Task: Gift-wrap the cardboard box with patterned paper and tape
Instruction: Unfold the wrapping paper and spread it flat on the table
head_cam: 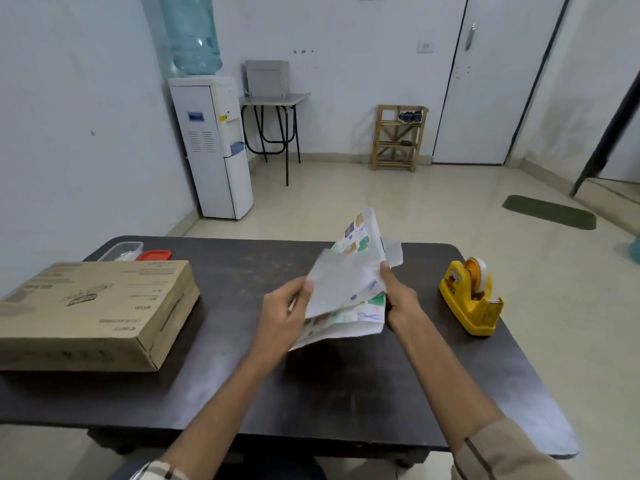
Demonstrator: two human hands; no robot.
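Both hands, left hand (280,317) and right hand (403,304), grip the folded patterned paper (346,289) above the dark bench (277,393). Cardboard box (93,313) lies far left; yellow tape dispenser (471,301) sits right.

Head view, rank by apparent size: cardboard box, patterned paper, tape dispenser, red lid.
1. cardboard box, largest by far
2. patterned paper, folded and lifted toward the camera, which may inflate it
3. tape dispenser
4. red lid, smallest, though partly hidden behind the box and farthest away
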